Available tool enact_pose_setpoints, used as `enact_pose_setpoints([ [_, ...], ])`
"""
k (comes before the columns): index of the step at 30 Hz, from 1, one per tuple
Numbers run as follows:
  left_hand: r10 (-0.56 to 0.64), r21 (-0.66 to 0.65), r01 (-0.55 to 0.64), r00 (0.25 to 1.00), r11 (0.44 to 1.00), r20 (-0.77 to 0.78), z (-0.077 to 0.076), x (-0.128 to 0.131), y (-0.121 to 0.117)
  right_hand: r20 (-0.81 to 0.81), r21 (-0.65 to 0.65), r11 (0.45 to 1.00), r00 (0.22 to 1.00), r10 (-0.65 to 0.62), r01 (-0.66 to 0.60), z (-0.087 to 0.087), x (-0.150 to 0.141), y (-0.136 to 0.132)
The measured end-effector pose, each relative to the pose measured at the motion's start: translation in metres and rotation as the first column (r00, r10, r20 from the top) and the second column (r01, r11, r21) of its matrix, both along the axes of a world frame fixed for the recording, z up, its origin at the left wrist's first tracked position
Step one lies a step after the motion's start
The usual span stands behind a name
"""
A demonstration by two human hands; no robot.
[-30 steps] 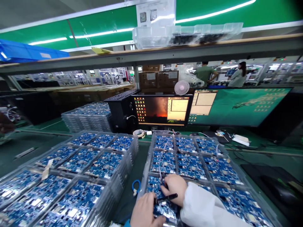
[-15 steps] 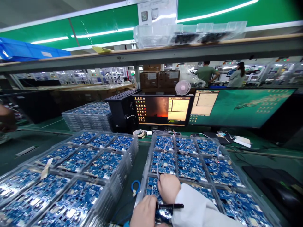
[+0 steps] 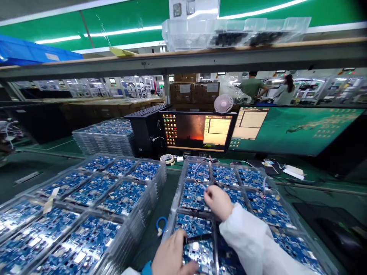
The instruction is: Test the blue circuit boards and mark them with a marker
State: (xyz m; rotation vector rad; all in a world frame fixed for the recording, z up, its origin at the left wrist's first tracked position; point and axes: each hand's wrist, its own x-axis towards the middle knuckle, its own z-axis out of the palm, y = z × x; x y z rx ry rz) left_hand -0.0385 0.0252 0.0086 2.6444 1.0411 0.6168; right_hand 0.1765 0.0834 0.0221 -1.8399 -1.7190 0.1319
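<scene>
A clear tray of blue circuit boards lies in front of me. My right hand, in a white sleeve, is closed in a pinch over a board in the tray's middle row, at the end of a thin white cable. What its fingers hold is too small to name. My left hand rests on the nearest board at the tray's front left, fingers curled round a thin black pen-like tool.
A stack of trays with more blue boards stands to the left, another stack further back. Two monitors stand behind the tray, with a small fan and a tape roll. Two people stand far behind.
My right hand moved up from the nearest board to the middle row of the tray. My left hand stayed on the front board with the black tool.
</scene>
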Motion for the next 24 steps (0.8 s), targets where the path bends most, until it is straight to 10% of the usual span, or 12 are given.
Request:
enact_pose_setpoints([
  [7,-0.055,0.039,0.057,0.997,0.998,-0.056,0.048,0.049,0.040,-0.048,0.050,0.998,0.998,0.027,-0.024,-0.004,0.029,0.061],
  [16,-0.004,0.040,0.009,0.994,0.999,-0.107,-0.010,0.084,0.068,-0.081,0.042,0.992,0.990,0.118,-0.115,-0.053,0.009,0.084],
  [24,-0.027,-0.024,0.025,0.998,0.999,-0.064,-0.019,0.082,0.074,-0.046,0.000,0.992,0.991,0.123,-0.123,-0.055,0.009,0.087],
])
